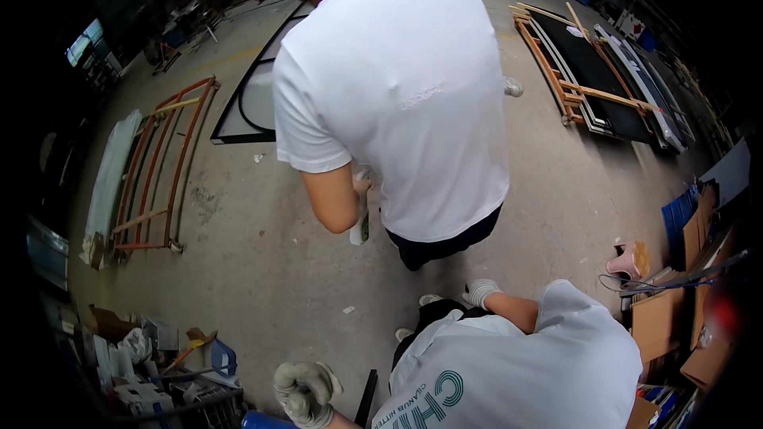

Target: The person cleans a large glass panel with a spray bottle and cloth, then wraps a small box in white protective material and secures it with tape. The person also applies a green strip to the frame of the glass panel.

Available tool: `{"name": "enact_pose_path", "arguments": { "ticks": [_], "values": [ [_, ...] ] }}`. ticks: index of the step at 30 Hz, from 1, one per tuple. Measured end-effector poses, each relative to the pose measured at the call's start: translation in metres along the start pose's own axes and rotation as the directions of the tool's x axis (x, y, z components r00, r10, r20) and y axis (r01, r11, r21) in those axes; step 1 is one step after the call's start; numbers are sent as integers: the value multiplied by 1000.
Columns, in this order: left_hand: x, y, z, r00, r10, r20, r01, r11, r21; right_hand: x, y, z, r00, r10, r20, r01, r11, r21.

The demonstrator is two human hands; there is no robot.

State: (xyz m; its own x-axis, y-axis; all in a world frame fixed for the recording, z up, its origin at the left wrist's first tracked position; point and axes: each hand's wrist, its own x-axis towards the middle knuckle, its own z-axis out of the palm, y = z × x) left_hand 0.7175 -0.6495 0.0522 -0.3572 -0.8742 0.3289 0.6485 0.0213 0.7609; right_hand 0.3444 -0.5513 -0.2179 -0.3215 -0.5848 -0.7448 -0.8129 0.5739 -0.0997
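My left hand (306, 394), in a pale work glove, is at the lower edge with its fingers curled. What lies inside the curl, if anything, is hidden. Next to it a dark bar (368, 396) slants down, apart from the glove. My right hand (480, 293), also gloved, hangs before my pale printed shirt (517, 369). Its fingertips are turned away and too small to read. A co-worker in a white T-shirt (389, 87) stands with their back to me. Their bare left hand holds a pale, floppy thing (362, 218); a glove (513, 86) shows at their right side.
A black-framed panel (238, 115) lies beyond the co-worker. Orange racks stand left (163, 167) and right (548, 63), the right one bearing dark panels. Clutter fills a bin (214, 409) at lower left. Cardboard (656, 322) and a pink stool (630, 260) are at right.
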Motion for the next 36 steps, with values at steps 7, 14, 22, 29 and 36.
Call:
{"name": "enact_pose_path", "arguments": {
  "ticks": [7,14,22,29,36],
  "values": [
    [-3,134,2,819,120,561,-157,987,17,23,-115,7,972,-232,26,233,961,-151],
    [53,137,-54,832,104,545,-159,986,54,60,-221,-24,945,-323,48,326,926,-189],
    [202,119,-144,783,30,621,-86,994,61,189,-339,-76,962,-273,22,270,959,86],
    [291,141,-239,817,-5,576,-135,970,200,221,-476,-210,832,-483,-274,529,839,127],
    [284,16,-459,610,-335,-718,779,418,467,274,-559,-313,384,-504,-774,701,704,-111]
  ]
}}
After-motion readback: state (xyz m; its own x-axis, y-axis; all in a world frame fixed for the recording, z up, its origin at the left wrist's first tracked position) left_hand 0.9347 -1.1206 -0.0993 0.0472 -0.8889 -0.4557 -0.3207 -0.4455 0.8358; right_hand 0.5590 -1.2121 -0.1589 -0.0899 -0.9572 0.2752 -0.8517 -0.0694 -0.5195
